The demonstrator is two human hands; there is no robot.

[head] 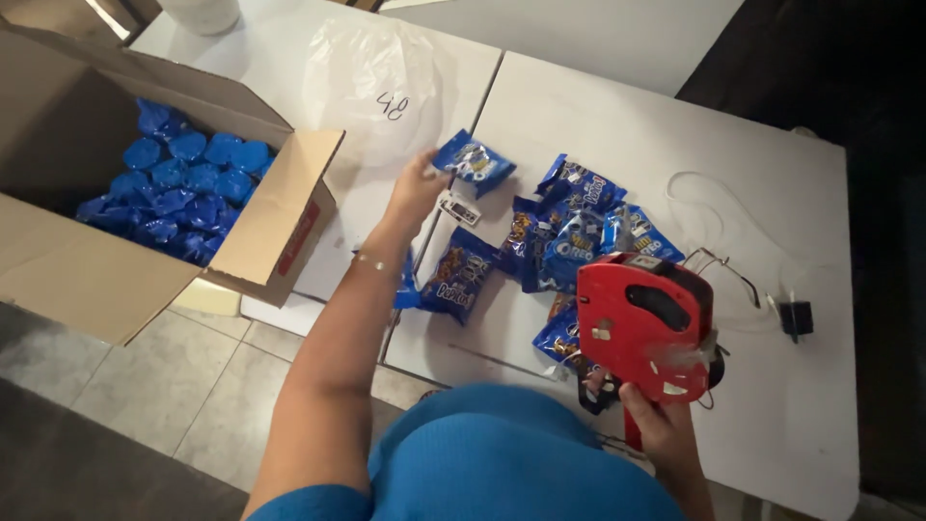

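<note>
The left hand (417,185) pinches a blue snack packet (473,162) above the table (772,193); the right hand (661,420) grips the red label gun (644,323). A loose pinch could drop the packet.

a shop's back room or stockroom, by the look of it: a red price-label gun (644,326), a big cardboard carton (116,260) full of blue snack packets (183,188), more packets (579,236) loose on a plain white counter (772,193), tiled floor (183,386).

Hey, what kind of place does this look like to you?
Probably a small shop's back room or stockroom. A cardboard box full of blue snack packets sits open, more packets lie on a white table, and the right hand holds a red price-label gun.
</note>
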